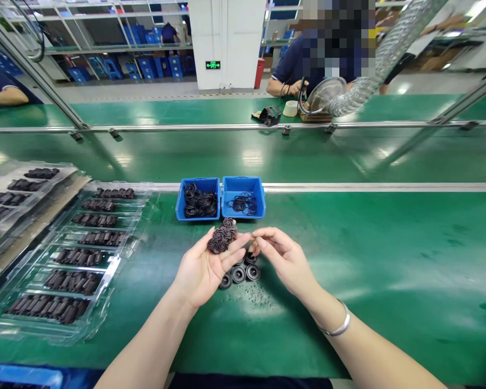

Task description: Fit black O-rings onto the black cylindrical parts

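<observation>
Several small dark finned parts (222,236) lie in a cluster on my left hand (204,265), which is palm up with its fingers stretched towards the right. My right hand (281,256) is closed, thumb and forefinger pinched together at the left fingertips; whatever is between them is too small to make out. Below and between the hands, several round black discs (238,274) rest on the green table, partly hidden by the fingers. Behind the hands are a blue bin (179,209) full of black rings and a second blue bin (262,208) with fewer rings.
Clear plastic trays (112,270) with rows of dark parts stand at the left. A metal rail (210,128) crosses behind the bins. A person (285,67) works across the table beside a silver duct (358,89). A blue container (22,373) is at the lower left.
</observation>
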A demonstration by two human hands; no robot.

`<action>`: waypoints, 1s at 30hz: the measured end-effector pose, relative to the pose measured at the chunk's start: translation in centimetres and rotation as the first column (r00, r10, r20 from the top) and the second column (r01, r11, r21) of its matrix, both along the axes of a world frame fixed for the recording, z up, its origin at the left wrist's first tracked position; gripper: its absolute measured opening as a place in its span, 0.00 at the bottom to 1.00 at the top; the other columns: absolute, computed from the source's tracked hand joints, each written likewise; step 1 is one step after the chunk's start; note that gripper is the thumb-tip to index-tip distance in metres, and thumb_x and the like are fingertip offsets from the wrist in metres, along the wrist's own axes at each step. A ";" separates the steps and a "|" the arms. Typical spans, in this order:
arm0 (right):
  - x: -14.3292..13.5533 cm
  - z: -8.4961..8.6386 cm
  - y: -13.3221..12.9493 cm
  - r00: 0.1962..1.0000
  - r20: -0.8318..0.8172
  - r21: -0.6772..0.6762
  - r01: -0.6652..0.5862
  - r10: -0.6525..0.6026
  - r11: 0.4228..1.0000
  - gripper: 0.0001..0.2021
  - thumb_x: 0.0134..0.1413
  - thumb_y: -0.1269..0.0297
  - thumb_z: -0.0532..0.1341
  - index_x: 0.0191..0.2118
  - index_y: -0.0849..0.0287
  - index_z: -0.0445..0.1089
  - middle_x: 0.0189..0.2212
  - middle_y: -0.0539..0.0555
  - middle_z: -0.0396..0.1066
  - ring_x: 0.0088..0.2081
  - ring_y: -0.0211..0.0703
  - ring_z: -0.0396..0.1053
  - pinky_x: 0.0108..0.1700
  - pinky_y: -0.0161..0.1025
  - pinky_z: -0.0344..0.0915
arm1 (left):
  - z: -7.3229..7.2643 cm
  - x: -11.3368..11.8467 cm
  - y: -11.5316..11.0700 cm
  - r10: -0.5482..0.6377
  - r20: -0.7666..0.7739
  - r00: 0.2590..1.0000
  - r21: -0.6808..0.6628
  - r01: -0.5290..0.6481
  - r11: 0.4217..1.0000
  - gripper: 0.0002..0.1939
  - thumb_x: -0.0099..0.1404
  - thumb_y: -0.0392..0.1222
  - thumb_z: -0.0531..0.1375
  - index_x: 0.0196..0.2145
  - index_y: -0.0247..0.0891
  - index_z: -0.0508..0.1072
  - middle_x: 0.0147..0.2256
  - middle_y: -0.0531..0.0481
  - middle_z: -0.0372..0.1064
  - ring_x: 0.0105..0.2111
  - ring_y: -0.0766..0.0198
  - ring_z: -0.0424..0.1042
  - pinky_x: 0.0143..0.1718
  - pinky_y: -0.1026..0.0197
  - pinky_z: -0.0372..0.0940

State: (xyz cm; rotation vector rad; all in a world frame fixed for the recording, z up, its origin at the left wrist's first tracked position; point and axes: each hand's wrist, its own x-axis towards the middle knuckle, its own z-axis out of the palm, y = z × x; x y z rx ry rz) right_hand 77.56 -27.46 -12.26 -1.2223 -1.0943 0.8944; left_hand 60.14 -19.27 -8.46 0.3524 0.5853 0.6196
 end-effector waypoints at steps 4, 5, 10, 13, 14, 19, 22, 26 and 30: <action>0.0 -0.1 0.1 1.000 0.000 -0.009 0.004 -0.004 1.000 0.10 0.66 0.57 0.61 0.46 0.57 0.70 0.32 0.52 0.73 0.35 0.42 0.71 0.41 0.41 0.70 | 0.0 0.1 -0.1 -0.006 -0.022 1.000 0.006 0.007 1.000 0.20 0.74 0.40 0.49 0.57 0.27 0.69 0.47 0.35 0.76 0.52 0.52 0.74 0.50 0.55 0.74; 0.0 0.0 0.1 1.000 -0.001 -0.010 0.004 -0.004 1.000 0.10 0.66 0.57 0.61 0.46 0.57 0.71 0.32 0.52 0.73 0.35 0.41 0.71 0.41 0.40 0.70 | 0.0 0.1 -0.1 -0.006 -0.024 1.000 0.007 0.006 1.000 0.19 0.74 0.40 0.50 0.57 0.27 0.69 0.46 0.35 0.76 0.52 0.51 0.75 0.50 0.55 0.74; -0.1 0.1 0.1 1.000 -0.002 -0.011 0.008 -0.008 1.000 0.09 0.66 0.58 0.61 0.45 0.58 0.71 0.31 0.52 0.72 0.34 0.41 0.71 0.40 0.39 0.70 | -0.1 0.1 -0.1 -0.007 -0.002 1.000 -0.004 0.007 1.000 0.19 0.74 0.40 0.50 0.54 0.26 0.70 0.45 0.34 0.76 0.50 0.52 0.76 0.48 0.57 0.74; -0.1 0.1 0.0 1.000 0.003 -0.009 0.013 -0.013 1.000 0.09 0.66 0.58 0.61 0.44 0.58 0.71 0.31 0.52 0.72 0.34 0.40 0.72 0.40 0.39 0.70 | -0.1 0.2 -0.1 -0.002 -0.002 1.000 -0.006 0.002 1.000 0.18 0.74 0.40 0.50 0.53 0.27 0.71 0.44 0.35 0.76 0.50 0.53 0.76 0.47 0.57 0.75; -0.1 0.1 0.0 1.000 0.005 -0.010 0.014 -0.014 1.000 0.09 0.65 0.58 0.61 0.44 0.58 0.71 0.31 0.52 0.72 0.34 0.40 0.72 0.40 0.39 0.70 | -0.1 0.2 -0.1 -0.001 -0.003 1.000 -0.006 0.001 1.000 0.18 0.74 0.40 0.51 0.53 0.27 0.71 0.44 0.36 0.76 0.49 0.53 0.76 0.47 0.57 0.75; -0.2 0.2 0.0 1.000 0.013 -0.018 0.022 -0.022 1.000 0.10 0.64 0.56 0.62 0.44 0.58 0.71 0.32 0.52 0.73 0.34 0.41 0.72 0.39 0.40 0.71 | -0.1 0.2 -0.1 -0.007 -0.017 1.000 -0.001 0.007 1.000 0.19 0.74 0.41 0.51 0.54 0.27 0.71 0.44 0.36 0.76 0.49 0.53 0.76 0.48 0.56 0.74; -0.3 0.2 0.1 1.000 0.017 -0.017 0.026 -0.026 1.000 0.11 0.64 0.56 0.62 0.43 0.58 0.71 0.32 0.53 0.73 0.34 0.41 0.72 0.39 0.40 0.72 | -0.1 0.2 -0.1 -0.006 -0.030 1.000 -0.006 0.006 1.000 0.19 0.74 0.42 0.51 0.55 0.27 0.70 0.44 0.36 0.76 0.49 0.52 0.76 0.49 0.54 0.74; -0.2 0.1 0.1 1.000 0.018 -0.018 0.021 -0.021 1.000 0.10 0.65 0.57 0.62 0.44 0.58 0.71 0.32 0.52 0.73 0.34 0.41 0.72 0.39 0.39 0.71 | -0.1 0.2 -0.1 -0.001 -0.029 1.000 -0.026 0.000 1.000 0.19 0.74 0.41 0.50 0.54 0.27 0.71 0.43 0.36 0.76 0.47 0.53 0.77 0.48 0.55 0.74; -0.2 0.1 0.1 1.000 0.018 -0.017 0.019 -0.019 1.000 0.09 0.65 0.58 0.62 0.44 0.59 0.71 0.32 0.52 0.73 0.33 0.40 0.72 0.38 0.39 0.71 | -0.1 0.2 -0.1 0.006 -0.014 1.000 -0.040 -0.007 0.999 0.18 0.74 0.41 0.50 0.52 0.26 0.72 0.42 0.35 0.76 0.46 0.53 0.78 0.46 0.57 0.75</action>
